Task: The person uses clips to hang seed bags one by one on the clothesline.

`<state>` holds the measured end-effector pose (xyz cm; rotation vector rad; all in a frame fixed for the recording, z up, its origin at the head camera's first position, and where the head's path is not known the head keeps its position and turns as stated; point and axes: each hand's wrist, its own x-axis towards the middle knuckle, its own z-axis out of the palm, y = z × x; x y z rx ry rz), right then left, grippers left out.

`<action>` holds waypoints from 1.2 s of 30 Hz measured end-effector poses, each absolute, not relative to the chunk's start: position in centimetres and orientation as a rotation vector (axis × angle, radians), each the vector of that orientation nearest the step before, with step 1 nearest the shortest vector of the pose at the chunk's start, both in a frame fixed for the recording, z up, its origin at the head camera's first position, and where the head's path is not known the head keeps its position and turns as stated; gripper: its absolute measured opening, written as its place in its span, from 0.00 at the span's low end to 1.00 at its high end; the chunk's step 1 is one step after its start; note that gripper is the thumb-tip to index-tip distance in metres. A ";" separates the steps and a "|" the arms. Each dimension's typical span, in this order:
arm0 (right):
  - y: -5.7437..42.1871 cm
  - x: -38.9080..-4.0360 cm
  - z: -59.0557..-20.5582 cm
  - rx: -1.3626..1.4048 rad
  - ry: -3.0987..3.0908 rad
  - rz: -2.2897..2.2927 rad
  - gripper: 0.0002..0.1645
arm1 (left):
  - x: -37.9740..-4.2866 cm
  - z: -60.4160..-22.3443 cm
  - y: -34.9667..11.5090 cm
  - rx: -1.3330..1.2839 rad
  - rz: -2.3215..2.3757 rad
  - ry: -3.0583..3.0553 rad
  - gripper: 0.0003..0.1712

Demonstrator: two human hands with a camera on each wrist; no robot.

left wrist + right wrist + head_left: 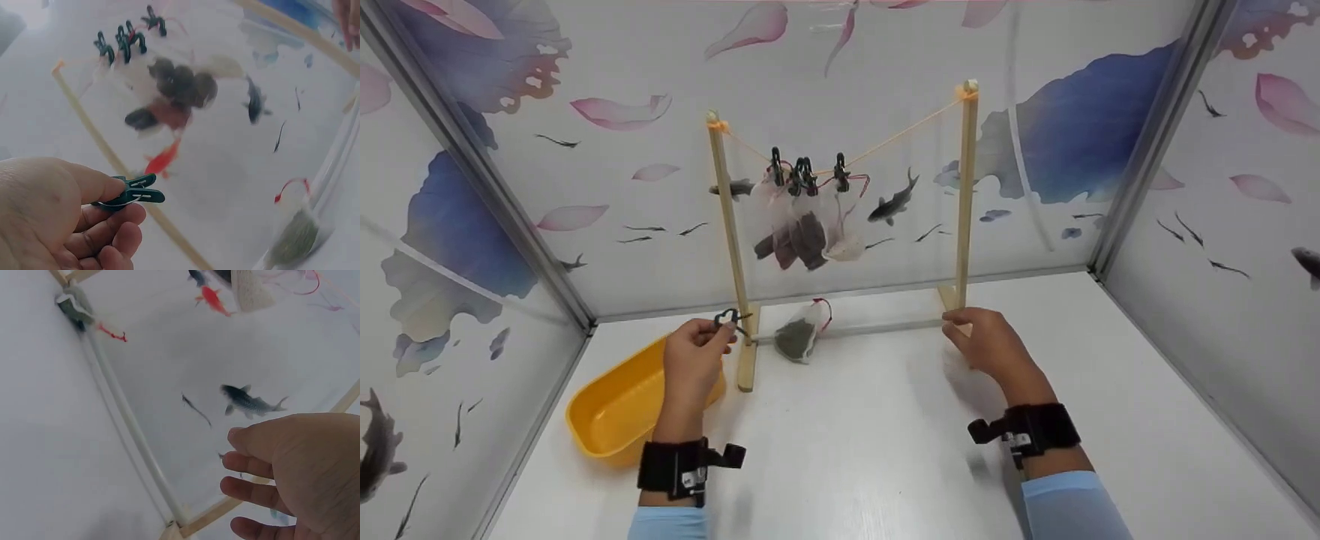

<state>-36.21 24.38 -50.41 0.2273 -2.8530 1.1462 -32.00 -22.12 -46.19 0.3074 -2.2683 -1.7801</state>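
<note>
My left hand [694, 360] pinches a dark green clothespin [135, 194] between thumb and fingers, beside the foot of the left wooden post [727, 217]. Held by nothing, my right hand's fingers are relaxed near the base of the right wooden post [965, 195]; nothing shows in its grasp in the right wrist view. Between the hands, nearer the left, a sheer drawstring pouch [795, 341] with green contents and a red cord leans at the white rod [877, 327]. Above, several clothespins [804, 176] hold filled sheer pouches [810, 240] on a sagging orange line [907, 131].
A yellow plastic basin [577, 427] stands at the left, partly behind my left forearm. White panels printed with fish and petals enclose the table [840, 450] at the back and both sides. Wooden feet [746, 367] support the posts.
</note>
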 end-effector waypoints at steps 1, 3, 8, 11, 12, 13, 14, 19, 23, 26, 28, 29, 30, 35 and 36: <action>24.0 -36.0 -49.9 0.256 -2.824 1.134 0.23 | -31.9 -46.1 -21.2 0.282 -1.826 -2.240 0.13; 23.1 -35.5 -49.0 0.310 -2.768 1.112 0.22 | -31.8 -45.9 -19.4 0.236 -1.916 -2.191 0.13; 20.2 -34.0 -47.2 0.481 -2.628 1.085 0.24 | -31.1 -46.0 -15.1 0.113 -2.089 -2.128 0.17; 18.4 -33.0 -46.6 0.637 -2.526 1.014 0.29 | -30.8 -46.4 -12.9 0.011 -2.213 -2.090 0.18; 17.9 -32.7 -46.5 0.692 -2.493 0.995 0.31 | -30.7 -46.5 -12.3 -0.022 -2.253 -2.084 0.19; 17.4 -32.5 -46.4 0.744 -2.464 0.972 0.33 | -30.6 -46.7 -11.7 -0.054 -2.290 -2.079 0.19; 16.9 -32.3 -46.4 0.792 -2.442 0.955 0.35 | -30.5 -47.0 -11.2 -0.084 -2.319 -2.079 0.20; 15.5 -31.7 -46.6 0.928 -2.407 0.928 0.42 | -30.1 -47.9 -9.5 -0.141 -2.394 -2.124 0.22; 15.1 -31.6 -47.0 0.966 -2.390 0.928 0.37 | -29.9 -48.4 -8.8 -0.182 -2.425 -2.156 0.23; 15.0 -31.8 -47.3 0.981 -2.357 0.927 0.30 | -29.7 -48.7 -8.4 -0.217 -2.458 -2.153 0.21; 15.0 -31.8 -47.4 0.987 -2.337 0.936 0.27 | -29.8 -48.9 -8.3 -0.227 -2.475 -2.154 0.19; 15.0 -31.9 -47.4 0.988 -2.330 0.945 0.26 | -29.8 -49.0 -8.3 -0.228 -2.476 -2.159 0.18; 15.1 -31.9 -47.4 0.988 -2.323 0.956 0.24 | -29.8 -49.1 -8.4 -0.224 -2.469 -2.169 0.17; 15.2 -32.3 -47.3 0.946 -2.297 0.965 0.18 | -30.9 -50.1 -9.1 -0.104 -2.208 -2.310 0.15; 15.3 -32.4 -47.3 0.931 -2.292 0.960 0.17 | -31.3 -50.4 -9.3 -0.065 -2.105 -2.354 0.14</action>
